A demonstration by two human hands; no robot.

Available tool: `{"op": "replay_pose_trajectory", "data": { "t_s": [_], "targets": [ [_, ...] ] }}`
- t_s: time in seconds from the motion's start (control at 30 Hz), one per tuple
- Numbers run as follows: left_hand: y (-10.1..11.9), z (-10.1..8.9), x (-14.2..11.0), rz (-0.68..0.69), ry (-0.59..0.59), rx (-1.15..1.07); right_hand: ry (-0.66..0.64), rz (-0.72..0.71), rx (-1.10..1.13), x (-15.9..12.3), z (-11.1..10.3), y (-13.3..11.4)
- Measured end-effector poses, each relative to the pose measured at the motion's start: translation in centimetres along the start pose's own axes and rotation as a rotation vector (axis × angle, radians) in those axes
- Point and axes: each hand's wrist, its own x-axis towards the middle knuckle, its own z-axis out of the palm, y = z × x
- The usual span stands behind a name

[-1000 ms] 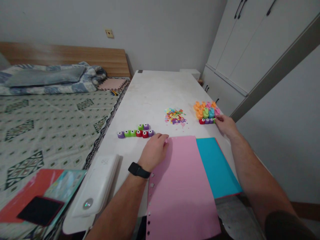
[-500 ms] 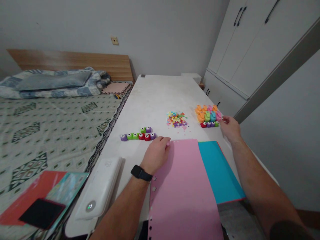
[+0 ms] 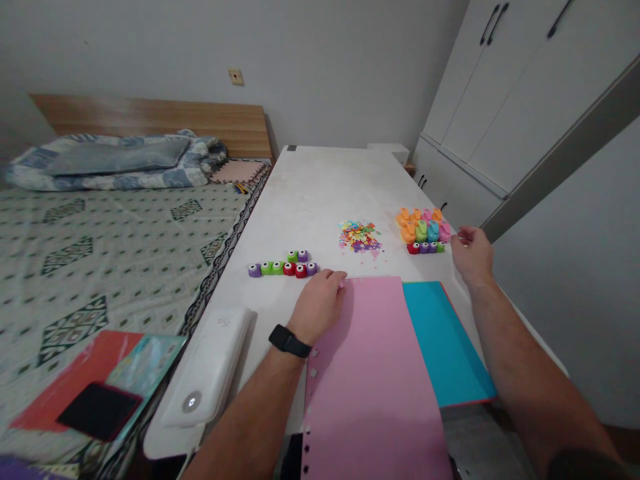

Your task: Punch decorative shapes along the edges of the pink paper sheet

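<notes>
A sheet of pink paper [image 3: 375,373] with star-shaped holes along its left edge lies on the table and reaches past its front. My left hand [image 3: 323,300], wearing a black watch, is closed on the sheet's top left corner. Blue paper [image 3: 445,340] with red showing at its edge lies partly under the pink one. My right hand [image 3: 473,257] is just right of several orange, green, blue and pink craft punches [image 3: 423,228]; its fingers are loosely bent, apart, with nothing visible in them. Small round punches [image 3: 425,248] with eye-like tops stand in front of those.
More eye-topped punches [image 3: 283,268] stand left of my left hand. Colourful paper cut-outs [image 3: 361,237] lie in a pile mid-table. A white device [image 3: 213,367] sits at the table's left edge. On the bed at left are a phone [image 3: 100,410] and a red sheet [image 3: 80,380].
My right hand has drawn slightly away from the pink punch it was at. My left hand keeps its place on the pink paper. The whole view has shifted a little.
</notes>
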Motion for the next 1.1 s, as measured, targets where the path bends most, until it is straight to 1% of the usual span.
{"op": "replay_pose_trajectory", "data": {
  "t_s": [0.1,0.17,0.23,0.3,0.37,0.43,0.5,0.57,0.63,0.67,0.7,0.77,0.87,0.97,1.1],
  "targets": [
    [0.1,0.0,-0.1,-0.004,-0.014,-0.001,0.063,-0.066,0.029,-0.3,0.0,-0.6],
    [0.0,0.0,-0.1,-0.005,-0.015,0.001,0.107,-0.12,0.049,-0.8,0.0,-1.5],
    [0.0,0.1,-0.2,0.001,-0.012,0.001,0.129,-0.156,0.071,-1.5,0.0,-3.0],
    [-0.1,0.2,-0.2,0.007,-0.011,0.0,0.103,-0.188,0.097,-2.4,0.0,-5.0],
    [-0.1,0.2,-0.3,0.006,-0.017,0.007,0.009,-0.246,0.129,-3.4,0.1,-7.6],
    [0.0,0.1,-0.3,0.002,-0.026,0.017,-0.148,-0.326,0.187,-4.4,0.5,-10.5],
    [0.0,0.1,-0.3,0.001,-0.032,0.025,-0.332,-0.41,0.253,-5.4,1.1,-13.6],
    [0.1,0.2,-0.3,0.004,-0.029,0.026,-0.506,-0.473,0.293,-6.4,2.2,-16.7],
    [0.0,0.2,-0.3,0.007,-0.026,0.026,-0.701,-0.538,0.307,-7.3,3.7,-19.5],
    [0.0,0.3,-0.3,0.006,-0.024,0.028,-0.769,-0.552,0.314,-7.8,4.6,-20.8],
    [0.0,0.3,-0.3,0.004,-0.023,0.029,-0.803,-0.562,0.287,-8.2,5.6,-21.9],
    [-0.1,0.4,-0.2,0.002,-0.02,0.028,-0.842,-0.628,0.192,-8.9,7.5,-23.9],
    [-0.2,0.5,-0.2,0.017,-0.004,0.022,-0.929,-0.706,0.095,-9.6,10.1,-26.0],
    [-0.3,0.7,-0.2,0.021,0.004,0.034,-0.999,-0.731,-0.002,-10.2,12.1,-27.5],
    [-0.3,0.9,-0.1,0.022,0.015,0.05,-1.067,-0.8,-0.076,-10.9,14.1,-28.9]
  ]
}}
